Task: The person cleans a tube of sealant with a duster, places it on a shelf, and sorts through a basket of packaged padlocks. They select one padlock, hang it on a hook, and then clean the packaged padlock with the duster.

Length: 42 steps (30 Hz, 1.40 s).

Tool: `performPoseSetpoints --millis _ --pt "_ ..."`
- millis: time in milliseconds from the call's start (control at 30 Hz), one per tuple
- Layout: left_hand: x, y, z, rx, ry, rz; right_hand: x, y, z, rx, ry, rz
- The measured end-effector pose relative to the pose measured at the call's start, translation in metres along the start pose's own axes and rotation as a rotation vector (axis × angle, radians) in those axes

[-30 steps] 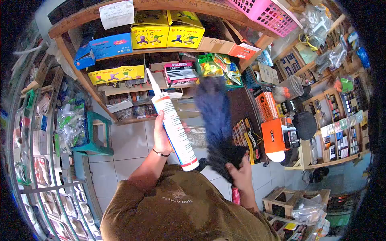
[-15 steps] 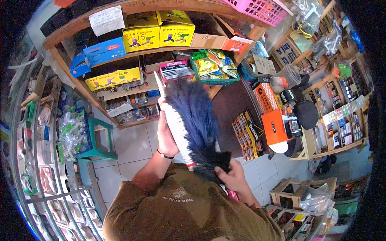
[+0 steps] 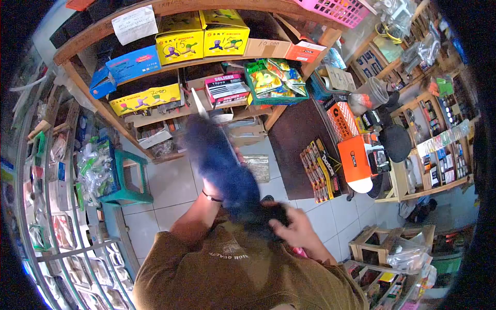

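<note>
A fluffy dark blue and black duster, blurred by motion, slants across in front of my chest. My right hand closes round its black lower end, and a bit of pink handle shows beneath the hand. Behind the fluff, my left hand grips a long white item that narrows to a pale tip. Most of that item is hidden by the duster, and its kind I cannot tell. A bracelet circles my left wrist, and only part of the left fingers shows.
Ahead stands a wooden shelf with yellow boxes and a green basket of packets. A green stool is at left. The brown tabletop on the right carries an orange box and battery packs.
The duster has swept left and across the white item, covering most of it. My right hand has shifted slightly left with it, while the white item has tilted further left.
</note>
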<state>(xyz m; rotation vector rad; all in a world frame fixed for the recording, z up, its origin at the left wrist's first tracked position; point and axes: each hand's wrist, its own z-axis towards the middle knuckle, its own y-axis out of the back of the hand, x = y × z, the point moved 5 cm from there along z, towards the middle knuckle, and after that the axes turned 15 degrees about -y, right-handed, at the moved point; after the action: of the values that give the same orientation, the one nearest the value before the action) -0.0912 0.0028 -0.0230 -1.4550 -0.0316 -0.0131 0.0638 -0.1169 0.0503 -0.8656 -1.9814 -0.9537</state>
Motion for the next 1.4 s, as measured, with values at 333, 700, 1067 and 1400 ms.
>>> performPoseSetpoints --millis 333,700,1067,1400 --pt "0.004 -0.017 -0.007 -0.217 0.018 0.168 -0.010 0.013 -0.005 -0.249 0.038 0.326" --pt "0.002 -0.017 -0.003 -0.125 -0.220 0.226 0.014 0.005 -0.010 -0.069 0.059 -0.126" --pt "-0.004 0.022 0.001 0.052 0.077 0.068 0.005 0.002 -0.008 -0.046 0.120 -0.143" --pt "-0.001 0.013 0.005 0.022 0.006 0.066 0.010 0.004 -0.002 -0.021 0.025 -0.011"
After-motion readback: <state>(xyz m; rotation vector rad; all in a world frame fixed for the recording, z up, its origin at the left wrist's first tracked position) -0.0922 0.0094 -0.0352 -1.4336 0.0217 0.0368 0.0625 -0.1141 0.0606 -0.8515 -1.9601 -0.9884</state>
